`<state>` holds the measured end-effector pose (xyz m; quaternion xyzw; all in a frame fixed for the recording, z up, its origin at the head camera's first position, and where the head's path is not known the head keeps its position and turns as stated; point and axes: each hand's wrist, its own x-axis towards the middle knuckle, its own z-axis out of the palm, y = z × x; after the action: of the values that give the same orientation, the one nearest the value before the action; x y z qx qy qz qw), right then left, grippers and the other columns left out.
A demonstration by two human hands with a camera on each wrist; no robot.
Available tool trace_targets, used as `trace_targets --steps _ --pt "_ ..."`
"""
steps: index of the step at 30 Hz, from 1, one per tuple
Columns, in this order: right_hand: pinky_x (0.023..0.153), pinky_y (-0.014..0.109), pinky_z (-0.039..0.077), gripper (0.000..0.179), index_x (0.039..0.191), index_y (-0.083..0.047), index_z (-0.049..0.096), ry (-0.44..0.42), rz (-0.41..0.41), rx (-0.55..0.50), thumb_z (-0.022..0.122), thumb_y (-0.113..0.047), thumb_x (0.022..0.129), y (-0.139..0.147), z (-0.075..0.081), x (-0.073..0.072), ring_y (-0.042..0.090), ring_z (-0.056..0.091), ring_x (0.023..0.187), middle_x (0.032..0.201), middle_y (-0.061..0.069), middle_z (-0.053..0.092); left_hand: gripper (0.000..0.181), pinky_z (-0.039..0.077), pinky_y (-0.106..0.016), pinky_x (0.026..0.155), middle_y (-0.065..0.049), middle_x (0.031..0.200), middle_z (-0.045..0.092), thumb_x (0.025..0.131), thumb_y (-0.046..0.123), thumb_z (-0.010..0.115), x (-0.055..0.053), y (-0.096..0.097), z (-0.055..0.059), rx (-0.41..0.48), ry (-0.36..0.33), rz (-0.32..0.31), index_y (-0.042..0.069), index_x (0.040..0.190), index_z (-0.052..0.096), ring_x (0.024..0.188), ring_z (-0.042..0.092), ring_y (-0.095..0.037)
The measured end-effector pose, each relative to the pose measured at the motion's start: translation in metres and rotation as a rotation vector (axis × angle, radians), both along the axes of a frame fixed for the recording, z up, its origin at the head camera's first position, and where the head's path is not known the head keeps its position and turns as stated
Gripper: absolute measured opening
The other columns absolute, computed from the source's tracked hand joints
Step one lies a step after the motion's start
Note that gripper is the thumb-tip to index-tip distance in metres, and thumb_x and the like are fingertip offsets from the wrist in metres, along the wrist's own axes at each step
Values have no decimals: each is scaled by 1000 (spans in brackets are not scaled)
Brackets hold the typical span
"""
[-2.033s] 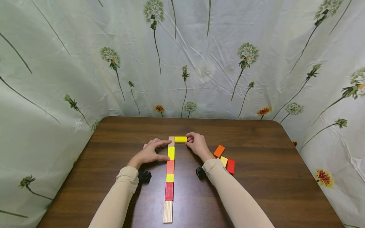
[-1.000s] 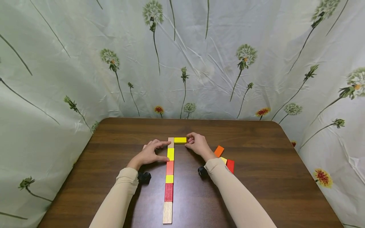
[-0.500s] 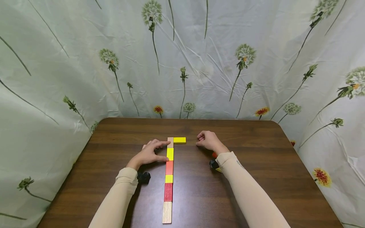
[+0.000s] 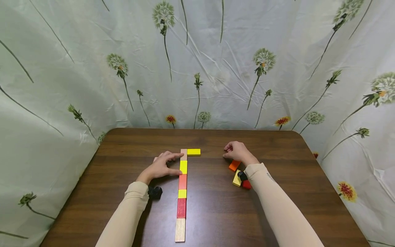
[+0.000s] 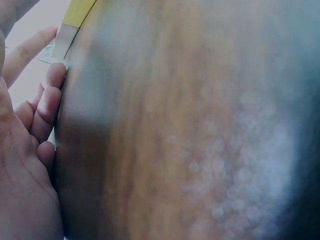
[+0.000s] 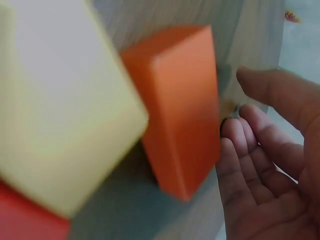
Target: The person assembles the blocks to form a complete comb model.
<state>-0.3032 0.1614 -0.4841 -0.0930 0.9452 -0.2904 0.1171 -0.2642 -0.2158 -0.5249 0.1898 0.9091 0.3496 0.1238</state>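
Observation:
A row of wooden blocks runs toward the person: pale [image 4: 184,157], yellow [image 4: 183,167], coral [image 4: 182,181], short yellow [image 4: 182,193], red [image 4: 181,208] and striped [image 4: 180,230]. At its far end, another yellow block [image 4: 193,152] lies crosswise, pointing right. My left hand [image 4: 158,168] lies along the row's left side, straight index finger at the pale block, thumb by the yellow-coral joint. My right hand [image 4: 239,153] holds nothing, its fingers loosely bent just beyond an orange block [image 4: 234,166]. In the right wrist view that orange block [image 6: 185,110] stands beside the fingers.
Near the right wrist lie a pale yellow block [image 4: 237,179] and a red block [image 4: 246,184], the latter partly covered by the sleeve. The brown table [image 4: 139,140] ends at a flower-patterned curtain [image 4: 228,85]. A black camera [image 4: 155,192] sits under the left wrist.
My right hand has left the right end of the crosswise yellow block and moved right, to the loose blocks. The crosswise block stays in place, and my left hand has kept its position.

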Motion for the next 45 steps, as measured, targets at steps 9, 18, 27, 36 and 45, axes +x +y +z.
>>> trace_targets --steps 9,18,27,36,45 --pt "84 30 50 32 117 2 75 -58 34 8 84 -18 92 22 2 2 19 59 90 102 9 70 82 31 -45 94 -5 128 61 82 52 91 2 0 1 3 2 -1 31 155 59 123 51 -23" --pt "87 32 52 39 121 4 74 -107 111 2 84 -20 91 44 6 7 19 62 94 105 11 73 81 31 -46 94 -4 127 60 83 50 91 1 -1 -2 3 8 -2 30 155 59 122 51 -22" --pt "98 37 57 43 127 9 71 -150 127 -153 84 -14 93 61 0 14 25 71 109 120 21 76 81 30 -46 94 -4 125 60 82 51 91 0 0 -1 6 10 2 32 154 59 121 50 -22" --pt "95 25 52 45 132 10 68 -173 192 -221 81 -9 93 72 -2 17 31 67 118 133 27 71 81 30 -45 93 -4 125 60 82 50 91 1 2 1 10 8 7 31 154 60 121 50 -22" --pt "90 18 49 43 130 11 69 -179 220 -258 74 4 88 74 -5 18 23 64 108 127 27 72 80 30 -45 92 -4 124 60 82 50 91 1 2 0 7 9 5 31 154 60 120 50 -22"
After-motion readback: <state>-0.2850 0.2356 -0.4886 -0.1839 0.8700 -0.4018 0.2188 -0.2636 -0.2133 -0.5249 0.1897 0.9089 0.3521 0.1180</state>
